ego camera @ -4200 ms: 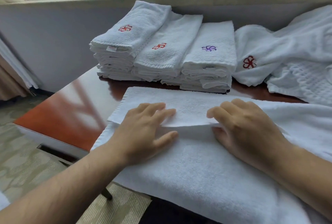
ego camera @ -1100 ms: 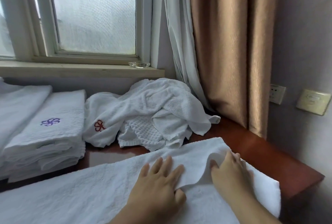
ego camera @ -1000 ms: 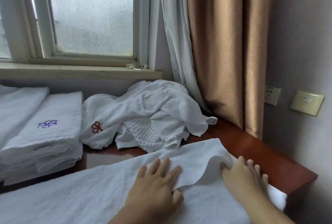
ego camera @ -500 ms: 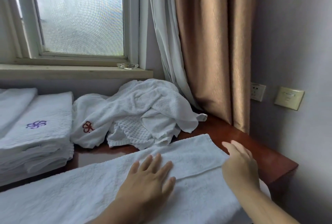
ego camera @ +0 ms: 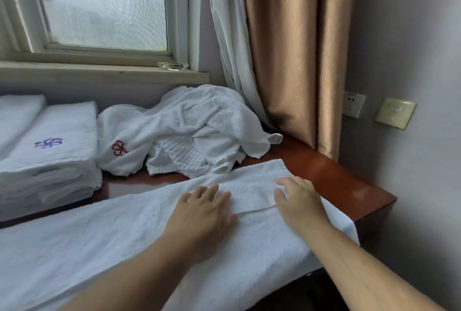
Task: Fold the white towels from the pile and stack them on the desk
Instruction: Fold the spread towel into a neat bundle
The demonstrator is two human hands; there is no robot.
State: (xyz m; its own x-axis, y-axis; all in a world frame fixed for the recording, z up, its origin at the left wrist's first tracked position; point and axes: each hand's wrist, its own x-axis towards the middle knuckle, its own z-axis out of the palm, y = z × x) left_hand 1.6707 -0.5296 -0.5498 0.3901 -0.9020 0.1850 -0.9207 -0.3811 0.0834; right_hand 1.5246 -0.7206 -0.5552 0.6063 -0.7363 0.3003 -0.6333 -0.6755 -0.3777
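behind both hands (ego camera: pixel 204 213) (ego camera: pixel 299 201), towel pile (ego camera: pixel 189 131), seemingly touching curtain (ego camera: pixel 294 49).

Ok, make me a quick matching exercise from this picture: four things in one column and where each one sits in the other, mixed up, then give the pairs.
Things
1. glass ashtray
2. unfolded towel pile
3. folded towel with purple emblem
4. left hand

Places
A. flat on the spread towel
B. on the windowsill
C. top of a stack at the left
D. against the curtain, at the back of the desk

Pairs: 1-B, 2-D, 3-C, 4-A
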